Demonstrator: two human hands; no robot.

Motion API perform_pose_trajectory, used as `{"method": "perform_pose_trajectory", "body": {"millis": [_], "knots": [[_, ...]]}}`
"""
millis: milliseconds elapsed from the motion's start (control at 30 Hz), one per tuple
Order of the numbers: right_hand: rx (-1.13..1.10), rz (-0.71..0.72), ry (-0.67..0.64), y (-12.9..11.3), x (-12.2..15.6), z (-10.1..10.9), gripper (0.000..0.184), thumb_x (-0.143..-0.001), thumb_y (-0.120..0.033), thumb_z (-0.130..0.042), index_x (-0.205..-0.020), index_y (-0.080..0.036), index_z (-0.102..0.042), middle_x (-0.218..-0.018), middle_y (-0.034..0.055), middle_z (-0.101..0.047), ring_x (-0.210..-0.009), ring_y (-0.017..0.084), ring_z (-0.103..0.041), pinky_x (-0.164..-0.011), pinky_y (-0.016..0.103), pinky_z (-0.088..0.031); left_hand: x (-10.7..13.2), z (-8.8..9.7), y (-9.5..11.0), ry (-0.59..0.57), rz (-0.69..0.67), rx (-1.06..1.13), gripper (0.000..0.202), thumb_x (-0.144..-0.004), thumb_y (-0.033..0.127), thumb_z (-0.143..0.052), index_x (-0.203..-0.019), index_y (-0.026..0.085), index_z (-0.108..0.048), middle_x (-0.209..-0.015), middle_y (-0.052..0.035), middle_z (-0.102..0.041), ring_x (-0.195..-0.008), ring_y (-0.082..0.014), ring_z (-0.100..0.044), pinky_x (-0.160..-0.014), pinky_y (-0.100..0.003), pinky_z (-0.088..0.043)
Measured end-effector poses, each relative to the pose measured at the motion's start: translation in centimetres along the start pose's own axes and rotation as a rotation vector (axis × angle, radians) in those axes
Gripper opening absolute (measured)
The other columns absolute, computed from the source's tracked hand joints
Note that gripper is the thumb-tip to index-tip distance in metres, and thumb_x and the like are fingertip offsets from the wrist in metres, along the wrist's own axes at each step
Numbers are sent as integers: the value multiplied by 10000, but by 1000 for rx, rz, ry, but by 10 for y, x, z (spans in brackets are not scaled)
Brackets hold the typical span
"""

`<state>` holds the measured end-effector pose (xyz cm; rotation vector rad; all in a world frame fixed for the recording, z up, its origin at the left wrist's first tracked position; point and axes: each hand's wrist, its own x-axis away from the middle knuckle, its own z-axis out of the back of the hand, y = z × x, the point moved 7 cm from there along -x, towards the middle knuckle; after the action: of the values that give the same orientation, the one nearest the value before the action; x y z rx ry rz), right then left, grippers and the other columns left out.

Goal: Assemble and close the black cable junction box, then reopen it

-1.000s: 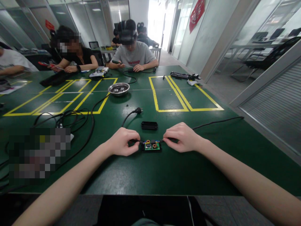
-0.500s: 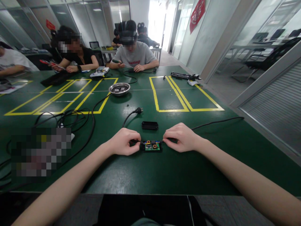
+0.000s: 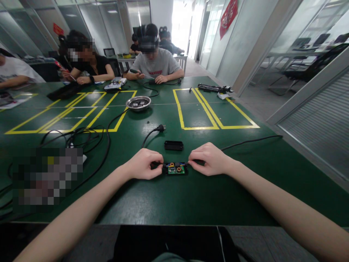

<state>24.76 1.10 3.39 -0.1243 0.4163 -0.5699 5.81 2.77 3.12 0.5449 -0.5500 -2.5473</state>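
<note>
Barely anything's changed tbh: the circuit board (image 3: 175,169) is still kept on the table (image 3: 191,196) just nearside of the black lid (image 3: 173,145), its cables (image 3: 251,141) pinched by the left hand (image 3: 143,164) and right hand (image 3: 208,159).

the left hand (image 3: 143,164) and right hand (image 3: 208,159) are flanking the open circuit board (image 3: 175,169), each pinching a cable at its end, so both its sides are being blocked. the plug cable (image 3: 148,137) is curving away from the left hand, and the long cable (image 3: 251,141) is running from the right hand toward the table edge. just beyond the board a black lid (image 3: 173,145) is lying, narrowing the far approach. the green table (image 3: 191,198) between board and near edge is lying bare, giving open passage. a cable tangle (image 3: 81,140) is crowding the left; a metal bowl (image 3: 138,103) is sitting well beyond.
</note>
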Motion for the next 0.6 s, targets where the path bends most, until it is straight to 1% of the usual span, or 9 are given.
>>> {"method": "perform_pose_trajectory", "body": {"millis": [100, 300, 433, 600], "knots": [[25, -25, -2, 4, 0, -2, 304, -986, -264, -510, -765, -178, -700, -664, 23, -692, -551, 120, -575, -572, 263, -326, -1, 0, -3, 1, 20, -21, 129, -832, 201, -560, -759, 167, -662, -651, 9, -627, -502, -90, -508, -513, -204, -371], [70, -106, -8, 14, -3, -6, 317, -1003, -290, -506, -797, -179, -720, -700, 37, -719, -586, 138, -613, -591, 266, -341, -2, 2, -14, 44, 96, -124, 159, -878, 222, -569, -783, 174, -688, -647, 9, -637, -528, -108, -533, -559, -216, -390], [74, -135, -18, 17, -3, -7, 312, -1002, -289, -508, -805, -179, -725, -708, 41, -723, -596, 146, -629, -594, 266, -344, -3, 3, -18, 58, 111, -140, 158, -886, 227, -571, -802, 174, -695, -688, 0, -665, -552, -114, -558, -576, -221, -397], [76, -160, -47, 19, -2, -9, 318, -1007, -302, -506, -813, -180, -726, -722, 45, -729, -614, 153, -641, -605, 267, -361, -2, 2, -21, 45, 132, -132, 161, -900, 237, -570, -827, 176, -701, -721, -5, -678, -578, -118, -571, -599, -222, -411]]}}
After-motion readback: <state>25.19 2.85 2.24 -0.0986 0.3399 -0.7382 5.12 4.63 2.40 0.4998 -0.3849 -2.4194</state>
